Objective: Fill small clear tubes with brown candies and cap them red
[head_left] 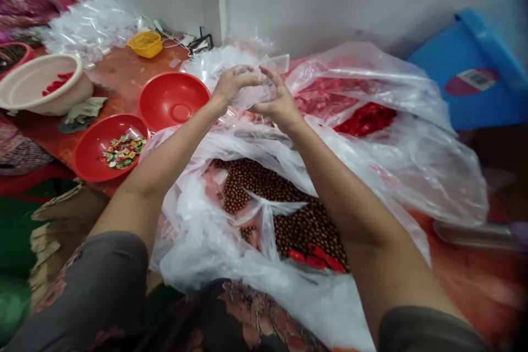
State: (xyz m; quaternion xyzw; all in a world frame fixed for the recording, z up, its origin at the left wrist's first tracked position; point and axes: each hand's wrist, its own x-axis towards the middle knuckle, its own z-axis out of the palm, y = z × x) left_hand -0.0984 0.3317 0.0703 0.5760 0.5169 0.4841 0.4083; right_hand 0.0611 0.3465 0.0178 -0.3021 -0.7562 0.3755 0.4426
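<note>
Clear plastic is pinched up between the left hand and the right hand, fingers of both clamped on it, though it's too blurry for details to be made out. It's held just past an opened white plastic bag, where loads of brown beads are piled, topped with red pieces. Off left, colourful bits are kept in a red bowl.

L grip & R grip hold clr plastic nr brn beads
</note>
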